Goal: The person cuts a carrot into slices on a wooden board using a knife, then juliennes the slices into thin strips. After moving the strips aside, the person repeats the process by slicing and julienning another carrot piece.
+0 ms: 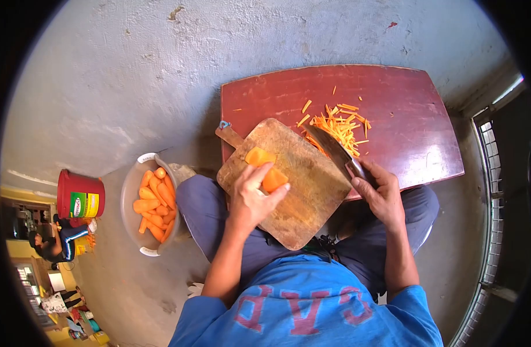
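My left hand (252,196) is over the wooden cutting board (303,179), its fingers and thumb closed on a cut piece of carrot (273,180). Another carrot piece (258,156) lies at the fingertips, on the board's upper left part. My right hand (382,194) grips the handle of a knife (330,144). The broad dark blade points up and left, along the board's upper right edge. Right behind the blade is a pile of carrot sticks (342,128) on the red table (398,104).
A grey tub of peeled carrots (129,196) stands on the floor to my left, beside my knee. Beyond it is a red bucket (90,194). Other people (51,246) are far off at the left. A wall rises behind the table, and a metal grille (492,231) runs along the right.
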A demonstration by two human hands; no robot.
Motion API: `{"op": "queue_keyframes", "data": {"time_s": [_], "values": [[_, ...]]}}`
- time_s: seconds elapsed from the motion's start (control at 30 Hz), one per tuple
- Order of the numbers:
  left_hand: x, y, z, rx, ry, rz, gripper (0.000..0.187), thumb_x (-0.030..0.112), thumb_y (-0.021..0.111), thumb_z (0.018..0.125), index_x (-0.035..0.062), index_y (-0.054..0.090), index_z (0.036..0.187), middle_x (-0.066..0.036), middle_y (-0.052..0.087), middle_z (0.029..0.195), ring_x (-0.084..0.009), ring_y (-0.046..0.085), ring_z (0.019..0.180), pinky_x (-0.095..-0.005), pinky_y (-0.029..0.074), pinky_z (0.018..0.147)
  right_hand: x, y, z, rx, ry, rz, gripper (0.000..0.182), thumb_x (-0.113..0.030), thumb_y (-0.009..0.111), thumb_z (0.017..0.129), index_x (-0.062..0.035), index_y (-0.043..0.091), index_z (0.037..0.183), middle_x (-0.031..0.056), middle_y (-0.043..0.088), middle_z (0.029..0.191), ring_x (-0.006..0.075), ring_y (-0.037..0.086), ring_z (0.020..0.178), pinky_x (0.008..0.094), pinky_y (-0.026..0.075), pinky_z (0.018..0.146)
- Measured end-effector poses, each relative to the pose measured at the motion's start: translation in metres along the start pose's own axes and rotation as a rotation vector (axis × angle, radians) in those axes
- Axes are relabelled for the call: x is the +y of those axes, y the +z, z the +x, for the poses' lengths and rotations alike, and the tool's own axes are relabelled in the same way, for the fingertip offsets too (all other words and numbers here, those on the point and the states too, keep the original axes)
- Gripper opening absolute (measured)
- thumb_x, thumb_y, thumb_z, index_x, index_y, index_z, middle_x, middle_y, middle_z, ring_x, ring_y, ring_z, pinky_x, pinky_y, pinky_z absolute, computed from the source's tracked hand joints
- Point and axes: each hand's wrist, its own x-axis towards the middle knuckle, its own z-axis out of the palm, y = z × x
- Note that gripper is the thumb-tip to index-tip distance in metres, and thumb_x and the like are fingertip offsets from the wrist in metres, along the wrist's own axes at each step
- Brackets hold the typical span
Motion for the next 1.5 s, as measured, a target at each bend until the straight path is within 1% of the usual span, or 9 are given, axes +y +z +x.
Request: {"op": "queue_keyframes", "data": {"time_s": [0.2,0.5,0.6,0.67,0.8,1.03,1.23,1.4,1.5], "values": [[0.019,0.015,-0.025,-0.086,-0.075,0.045,0.083,0.050,0.099,0.090,-0.0059,0.074,0.145,-0.026,0.074,0.113,-0.0469,0.077,0.101,-0.0546,0.063,0.088,-0.028,0.015,-0.036,-0.140,0.244,0.062,0.056,-0.010,0.077,0.113,0.0050,0.062,0.165,0.0160,0.080,0.126,0.0224,0.075,0.113,0.0384,0.060,0.104],[0.007,0.014,-0.026,-0.187,-0.067,-0.215,0.060,0.019,0.097,0.091,-0.0048,0.075,0.141,-0.022,0.073,0.114,-0.0443,0.076,0.104,-0.0516,0.062,0.089,-0.040,0.028,-0.056,-0.236,0.211,-0.041,0.061,-0.003,0.076,0.110,0.0100,0.056,0.166,0.0264,0.075,0.144,0.0305,0.074,0.131,0.0396,0.056,0.113],[0.018,0.008,-0.025,-0.243,-0.144,-0.319,0.057,0.008,0.098,0.090,-0.0057,0.076,0.141,-0.015,0.070,0.107,-0.0258,0.074,0.080,-0.0387,0.060,0.068,-0.045,0.037,-0.050,-0.268,0.182,-0.008,0.059,-0.004,0.076,0.110,0.0103,0.057,0.165,0.0258,0.075,0.143,0.0305,0.074,0.130,0.0393,0.056,0.113],[0.017,0.011,-0.028,-0.214,-0.117,-0.277,0.061,0.008,0.099,0.088,-0.0048,0.075,0.142,-0.016,0.070,0.107,-0.0282,0.074,0.082,-0.0405,0.060,0.070,-0.048,0.045,-0.044,-0.282,0.157,0.005,0.059,-0.004,0.076,0.110,0.0102,0.057,0.164,0.0253,0.076,0.142,0.0306,0.075,0.129,0.0391,0.056,0.113],[0.018,0.009,-0.032,-0.184,-0.095,-0.179,0.066,0.016,0.099,0.087,-0.0024,0.072,0.145,-0.022,0.071,0.115,-0.0440,0.076,0.101,-0.0520,0.062,0.087,-0.043,0.053,-0.030,-0.292,0.132,0.048,0.057,-0.008,0.074,0.113,0.0085,0.058,0.165,0.0190,0.078,0.130,0.0242,0.075,0.115,0.0383,0.059,0.103],[0.012,0.016,-0.037,-0.068,-0.016,0.023,0.061,0.025,0.098,0.088,0.0003,0.072,0.137,-0.021,0.067,0.117,-0.0443,0.074,0.103,-0.0537,0.063,0.088,-0.055,0.050,-0.030,-0.223,0.293,0.035,0.056,-0.008,0.073,0.114,0.0050,0.059,0.166,0.0033,0.074,0.110,0.0054,0.060,0.077,0.0278,0.053,0.069],[0.008,0.025,-0.038,0.011,0.043,0.035,0.051,0.017,0.095,0.089,-0.0020,0.073,0.132,-0.023,0.069,0.125,-0.0467,0.073,0.114,-0.0533,0.062,0.098,-0.041,0.051,-0.039,-0.317,0.123,-0.017,0.054,-0.005,0.071,0.114,0.0064,0.059,0.165,0.0097,0.076,0.118,0.0122,0.073,0.092,0.0305,0.062,0.082],[-0.004,0.022,-0.043,-0.030,0.066,-0.007,0.048,0.011,0.093,0.089,-0.0022,0.075,0.132,-0.023,0.071,0.128,-0.0460,0.072,0.118,-0.0525,0.062,0.100,-0.051,0.055,-0.040,-0.345,0.183,-0.010,0.056,-0.005,0.078,0.108,0.0099,0.061,0.159,0.0309,0.078,0.134,0.0351,0.080,0.125,0.0431,0.060,0.106],[-0.002,0.011,-0.042,-0.075,0.120,-0.009,0.048,0.010,0.093,0.088,-0.0002,0.076,0.132,-0.022,0.070,0.130,-0.0447,0.071,0.117,-0.0517,0.062,0.100,-0.063,0.047,-0.041,-0.393,0.247,-0.029,0.057,-0.006,0.079,0.108,0.0112,0.059,0.159,0.0321,0.077,0.137,0.0364,0.080,0.129,0.0426,0.060,0.108]]}}
